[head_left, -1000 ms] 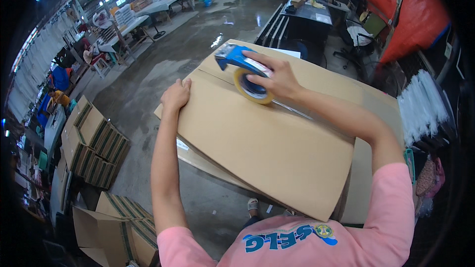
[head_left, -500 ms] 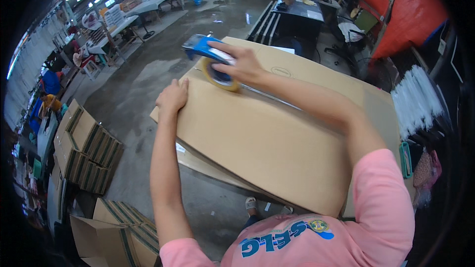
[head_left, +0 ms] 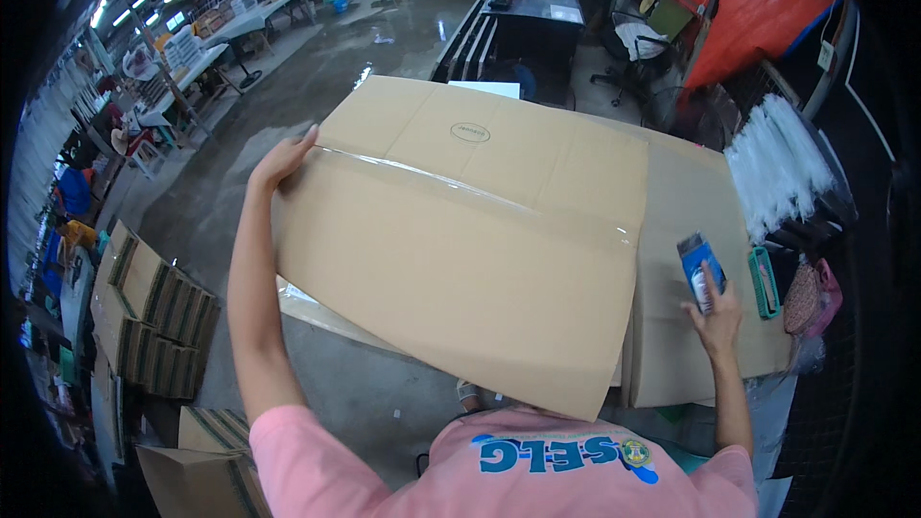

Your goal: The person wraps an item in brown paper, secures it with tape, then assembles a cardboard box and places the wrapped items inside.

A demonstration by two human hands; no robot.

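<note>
A large brown cardboard sheet (head_left: 451,278) lies across the work surface before me, its near right corner reaching towards my body. A shiny strip of clear tape (head_left: 427,176) runs along a seam across it. At the sheet's left edge, my left hand (head_left: 285,158) grips the border, fingers at the seam's end. Off to the right, my right hand (head_left: 718,318) holds a blue tape dispenser (head_left: 700,269) over another cardboard piece (head_left: 676,345). Its index finger lies along the dispenser; the hand partly hides the dispenser's lower end.
Right of the work surface are a green plastic basket (head_left: 765,283), a bundle of clear plastic bags (head_left: 779,168) and a pink pouch (head_left: 815,297). Folded cartons (head_left: 153,317) are stacked at left. Beyond stand a dark desk (head_left: 537,24) and an office chair (head_left: 638,43).
My right hand has carried the tape dispenser from the seam's left end to the far right. My left hand has shifted to the sheet's left edge, and the sheet has turned slightly.
</note>
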